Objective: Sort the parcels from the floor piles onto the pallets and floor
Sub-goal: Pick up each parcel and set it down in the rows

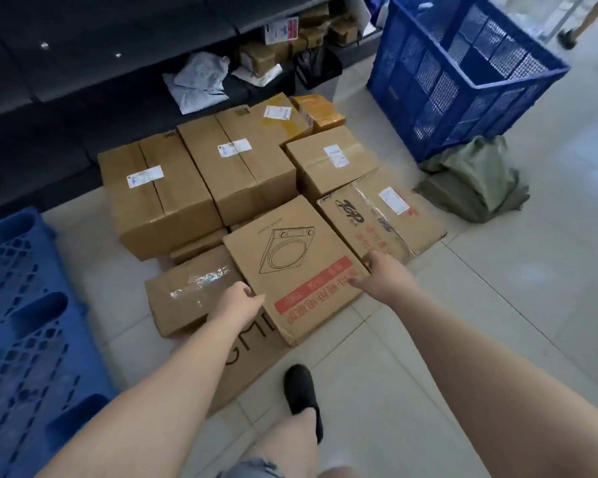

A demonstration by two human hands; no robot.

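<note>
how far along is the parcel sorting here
Done: unclear; the visible part of the blue pallet holds no parcels. In hand: left hand and right hand grasp opposite edges of the washer-print box. Left: taped box, big cartons behind.

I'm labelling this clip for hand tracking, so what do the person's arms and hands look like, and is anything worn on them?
Both arms are bare right up to the frame edge: no sleeves in view. The left hand and right hand wear no gloves, and no watch, ring or band shows on either wrist. Lower down, light frayed shorts and a black shoe are visible.
</note>
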